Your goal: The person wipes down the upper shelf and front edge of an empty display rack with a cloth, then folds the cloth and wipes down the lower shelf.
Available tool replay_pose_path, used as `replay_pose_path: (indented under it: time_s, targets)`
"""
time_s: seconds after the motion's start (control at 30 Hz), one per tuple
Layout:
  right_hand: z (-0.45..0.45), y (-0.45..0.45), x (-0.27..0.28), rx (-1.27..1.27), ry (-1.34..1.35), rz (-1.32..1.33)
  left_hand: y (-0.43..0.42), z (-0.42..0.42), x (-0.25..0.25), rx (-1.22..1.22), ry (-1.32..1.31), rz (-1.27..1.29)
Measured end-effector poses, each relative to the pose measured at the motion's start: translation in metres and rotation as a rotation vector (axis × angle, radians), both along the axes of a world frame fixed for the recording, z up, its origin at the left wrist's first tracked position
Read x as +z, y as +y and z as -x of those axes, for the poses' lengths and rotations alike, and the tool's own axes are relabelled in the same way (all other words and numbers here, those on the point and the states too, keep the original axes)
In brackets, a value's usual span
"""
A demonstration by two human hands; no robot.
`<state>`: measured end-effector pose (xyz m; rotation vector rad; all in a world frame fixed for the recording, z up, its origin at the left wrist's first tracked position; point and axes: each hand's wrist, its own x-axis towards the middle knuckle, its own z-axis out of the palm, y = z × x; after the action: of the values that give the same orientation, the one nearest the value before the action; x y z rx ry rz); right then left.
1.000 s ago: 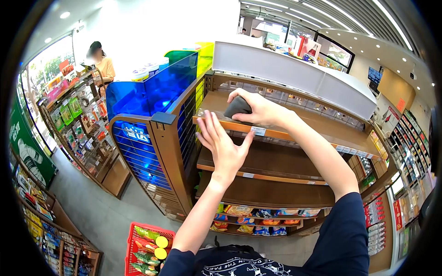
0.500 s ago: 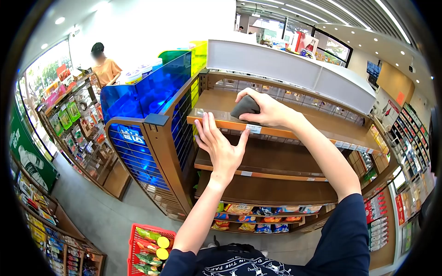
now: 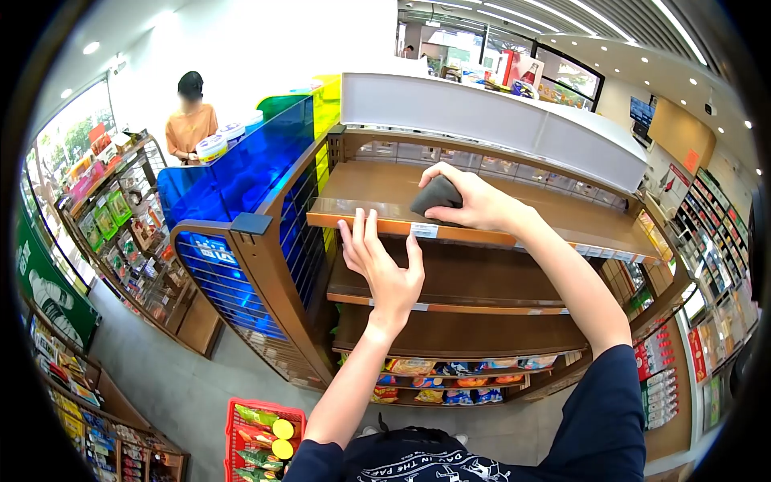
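Observation:
My right hand grips a dark grey cloth at the front edge of the upper brown shelf. The cloth looks folded or bunched, and part of it is hidden by the fingers. Lower and to the left, my left hand has its fingers spread, with the fingertips at the orange front strip of that shelf. A white price label sits on the strip between the two hands.
Blue bins stand left of the shelf. A red basket of snack packets is on the floor. Snack bags fill the lowest shelves. Another person stands at the back left beside a product rack.
The cloth and my right hand have shifted right along the shelf edge. My left hand stays spread by the strip. The view has moved slightly, and the other person is more upright.

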<state>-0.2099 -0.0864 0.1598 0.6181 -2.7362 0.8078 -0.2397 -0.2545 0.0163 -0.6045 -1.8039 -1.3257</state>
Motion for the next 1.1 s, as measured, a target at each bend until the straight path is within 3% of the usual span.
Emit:
replay_pose_path:
  time_s: [0.2,1.1]
  targets:
    - [-0.013,0.011,0.0,-0.015,0.028,-0.022,0.024,-0.021,-0.001,-0.101,0.068,0.012]
    - [-0.056,0.061,0.001,-0.074,-0.037,0.001,0.033,0.019,-0.033,0.12,0.355,0.053]
